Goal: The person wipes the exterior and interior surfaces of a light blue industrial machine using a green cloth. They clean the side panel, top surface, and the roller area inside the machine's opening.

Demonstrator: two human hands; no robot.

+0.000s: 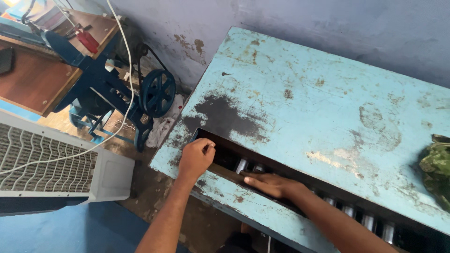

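Note:
A worn light-blue metal table (318, 98) has a long dark slot (281, 175) cut along its near side, with shiny metal rollers (241, 165) showing inside. My left hand (196, 157) is curled over the left end of the slot, its fingers closed around something small that I cannot make out. My right hand (269, 183) lies flat, palm down, fingers pointing left, on a brown strip along the near edge of the slot.
A blue machine stand with a pulley wheel (158, 92) is left of the table. A wooden desk (37, 70) stands at far left, a white grilled appliance (51, 164) below it. A white cable (123, 56) hangs down. A camouflage cloth (436, 168) lies at the table's right.

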